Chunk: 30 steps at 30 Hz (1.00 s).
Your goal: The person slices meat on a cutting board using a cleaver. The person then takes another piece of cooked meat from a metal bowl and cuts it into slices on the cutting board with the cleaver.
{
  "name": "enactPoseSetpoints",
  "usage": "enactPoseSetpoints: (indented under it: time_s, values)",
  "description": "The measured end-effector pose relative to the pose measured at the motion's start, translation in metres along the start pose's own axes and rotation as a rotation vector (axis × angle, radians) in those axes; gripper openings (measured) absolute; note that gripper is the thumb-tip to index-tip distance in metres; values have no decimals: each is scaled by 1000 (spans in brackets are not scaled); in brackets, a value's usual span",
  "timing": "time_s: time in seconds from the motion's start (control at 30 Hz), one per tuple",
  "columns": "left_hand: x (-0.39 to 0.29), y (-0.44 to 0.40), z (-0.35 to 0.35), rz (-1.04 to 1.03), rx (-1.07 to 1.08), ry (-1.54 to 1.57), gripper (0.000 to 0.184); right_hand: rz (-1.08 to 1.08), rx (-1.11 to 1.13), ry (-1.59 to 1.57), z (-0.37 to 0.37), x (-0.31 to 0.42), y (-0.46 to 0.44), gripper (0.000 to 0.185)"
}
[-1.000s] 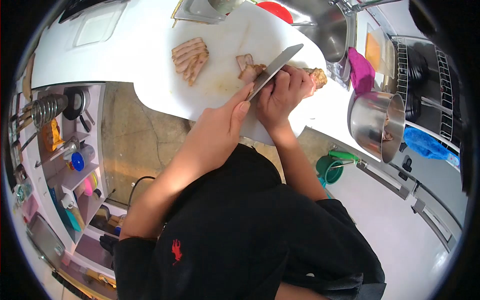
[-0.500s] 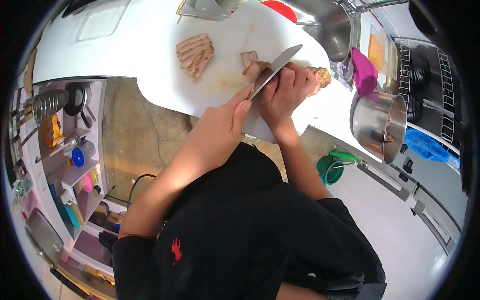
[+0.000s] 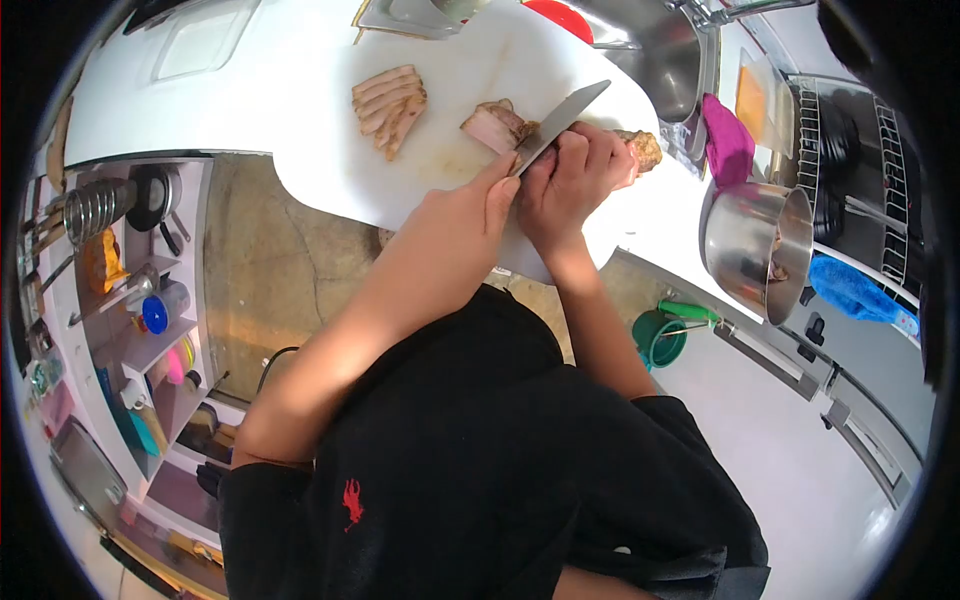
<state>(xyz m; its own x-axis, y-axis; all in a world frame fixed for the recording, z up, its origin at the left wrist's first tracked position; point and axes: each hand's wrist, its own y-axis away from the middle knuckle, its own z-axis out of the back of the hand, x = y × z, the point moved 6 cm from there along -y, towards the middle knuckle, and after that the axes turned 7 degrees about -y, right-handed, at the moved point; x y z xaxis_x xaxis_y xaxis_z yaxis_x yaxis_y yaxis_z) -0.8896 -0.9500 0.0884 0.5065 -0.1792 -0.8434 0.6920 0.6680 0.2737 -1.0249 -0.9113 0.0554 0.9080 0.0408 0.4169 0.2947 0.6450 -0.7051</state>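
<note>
My left hand (image 3: 455, 235) is wrapped around the handle of a kitchen knife (image 3: 568, 116), with the blade slanting up to the right. Fingers of my right hand (image 3: 572, 185) curl over a piece of cooked meat (image 3: 644, 150), whose browned end sticks out on the right. The blade stands close beside those fingertips, at the cut side of the meat. Just left of the blade, cut slices (image 3: 491, 127) lie on the white cutting board (image 3: 450, 185). Farther left on the board is a fanned row of meat slices (image 3: 390, 108).
Behind the board are a steel sink (image 3: 665, 75) and a red bowl (image 3: 562, 18). To the right stand a steel pot (image 3: 755, 245), a magenta cloth (image 3: 728, 145) and a dish rack (image 3: 850, 170). A clear lid (image 3: 205, 45) lies on the left counter, above utensil shelves (image 3: 160, 340).
My left hand and the knife have shifted slightly up and to the right. The slices by the blade now lie flatter and farther left. My right hand stays in place.
</note>
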Motion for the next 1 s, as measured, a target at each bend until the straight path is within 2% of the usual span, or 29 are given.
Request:
enactPoseSetpoints:
  time_s: [0.17, 0.27, 0.37, 0.43, 0.5, 0.57, 0.7, 0.8, 0.9, 1.0]
  values:
    - [10, 30, -3, 26, -84, -18, 41, 35, 20, 30, 4, 6, -5, 16]
    - [13, 35, -5, 72, -36, -19, 42, 51, 20, 28, 5, 9, -6, 14]
    - [2, -4, -5, 11, 14, -42, 43, 10, 14, -19, 3, 3, -1, 17]
    - [1, 0, -6, -54, -1, -94, 43, -16, 7, -37, 3, -1, 0, 18]
    - [2, 9, -5, 39, 33, -100, 43, -30, 1, -46, 2, 0, 0, 17]
    - [-1, 31, -3, 282, 120, -52, 43, 18, 9, 1, 5, 5, -4, 14]
    - [20, 53, -7, 134, -31, 137, 46, 1, 7, -26, 5, 4, -3, 13]
    - [12, 64, -2, 102, 0, 58, 47, -63, 44, -55, 3, -4, 2, 24]
    - [4, 73, 1, 66, 30, -16, 48, 14, -45, -49, 5, 0, 3, 27]
    - [5, 76, -3, 75, 59, -37, 48, 16, 2, -36, 3, -3, 4, 29]
